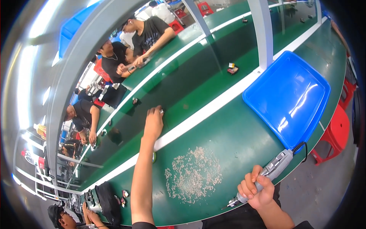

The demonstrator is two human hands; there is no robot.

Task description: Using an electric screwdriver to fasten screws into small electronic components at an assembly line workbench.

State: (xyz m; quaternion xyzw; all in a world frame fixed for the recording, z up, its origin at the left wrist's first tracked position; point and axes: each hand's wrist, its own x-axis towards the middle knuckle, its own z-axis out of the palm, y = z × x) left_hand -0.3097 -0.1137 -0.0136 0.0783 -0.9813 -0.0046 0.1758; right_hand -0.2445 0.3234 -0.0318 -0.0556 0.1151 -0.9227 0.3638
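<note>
My left hand [153, 124] reaches over the dark green conveyor belt [183, 103], its fingers closed on a small silvery part [161, 111] mostly hidden by them. Wrapped in my right hand [257, 189] is a grey electric screwdriver [272, 166], its bit pointing down and left near the bench's front edge. A black coiled cord runs from its upper end. Between my arms, many tiny screws [194, 175] lie scattered on the green bench [240, 149]. Beside my left forearm a green-rimmed round thing [154, 156] partly shows.
Stacked blue trays [288, 99] sit at the right. A small red and yellow part [232, 68] rides the belt farther along. A grey post [262, 34] stands at the belt's edge. Several co-workers sit across and to the left. Red stools [335, 128] stand at the right.
</note>
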